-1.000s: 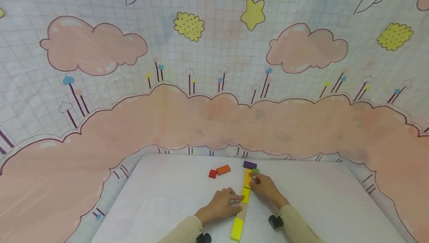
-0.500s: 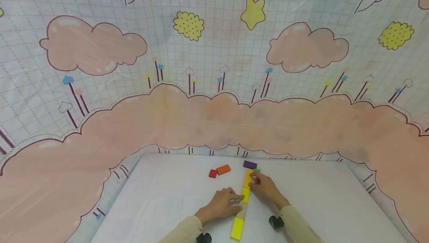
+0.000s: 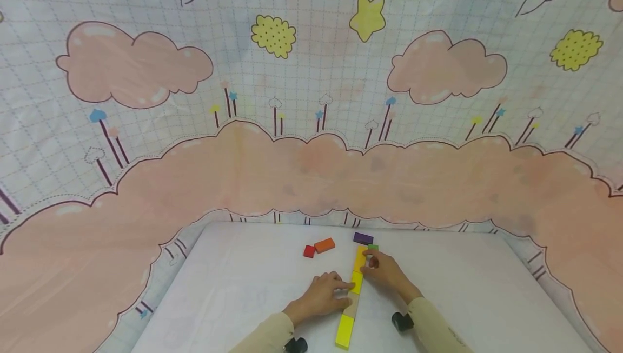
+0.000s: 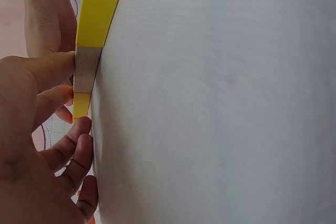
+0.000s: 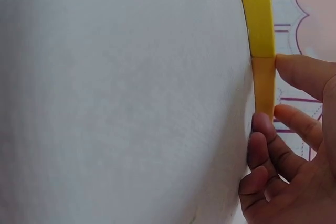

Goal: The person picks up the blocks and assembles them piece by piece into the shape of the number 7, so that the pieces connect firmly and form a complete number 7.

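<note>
A straight row of blocks runs along the white table (image 3: 243, 277). From the near end come a long yellow block (image 3: 344, 331), a bare wood block (image 3: 353, 306), a shorter yellow block (image 3: 357, 282) and an amber block (image 3: 360, 257). My left hand (image 3: 318, 296) touches the row from the left, thumb on the wood block and index finger by the shorter yellow one. My right hand (image 3: 384, 272) rests its thumb and index fingertips on the amber block. In the right wrist view, its other fingers curl loosely near that block's far end. A green block (image 3: 373, 247) is partly hidden behind the right hand.
A purple block (image 3: 363, 238) lies crosswise beyond the far end of the row. To the left, a red block (image 3: 309, 251) and an orange block (image 3: 324, 245) lie close together. A patterned curtain (image 3: 311, 174) stands behind the table.
The green block has shifted slightly to the right beside my right hand. Both hands stay in nearly the same place along the row.
</note>
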Motion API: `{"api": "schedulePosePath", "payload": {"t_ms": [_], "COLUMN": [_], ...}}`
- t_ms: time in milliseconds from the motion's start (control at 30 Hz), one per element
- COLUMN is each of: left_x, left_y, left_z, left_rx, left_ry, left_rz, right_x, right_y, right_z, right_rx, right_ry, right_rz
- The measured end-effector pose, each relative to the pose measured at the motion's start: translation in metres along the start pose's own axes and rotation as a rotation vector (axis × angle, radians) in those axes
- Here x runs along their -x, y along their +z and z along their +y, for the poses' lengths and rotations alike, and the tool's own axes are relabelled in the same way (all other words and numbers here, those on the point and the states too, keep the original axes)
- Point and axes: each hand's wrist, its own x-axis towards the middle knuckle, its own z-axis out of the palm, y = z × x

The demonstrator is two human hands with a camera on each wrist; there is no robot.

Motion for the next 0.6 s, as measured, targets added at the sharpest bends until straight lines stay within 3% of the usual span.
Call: {"api": "schedulePosePath", "payload": {"t_ms": [600], "left_x": [-0.0035], "left_y": [0.0036], "left_z": [-0.0045], "left_rx": [-0.010], "left_ry": [0.014], "left_rz": [0.018], "right_x": [-0.0025], "right_y": [-0.0040], "right_z": [-0.0005], "right_rx": [-0.001], "right_ry": [0.013], "right_rz": [-0.015]}}
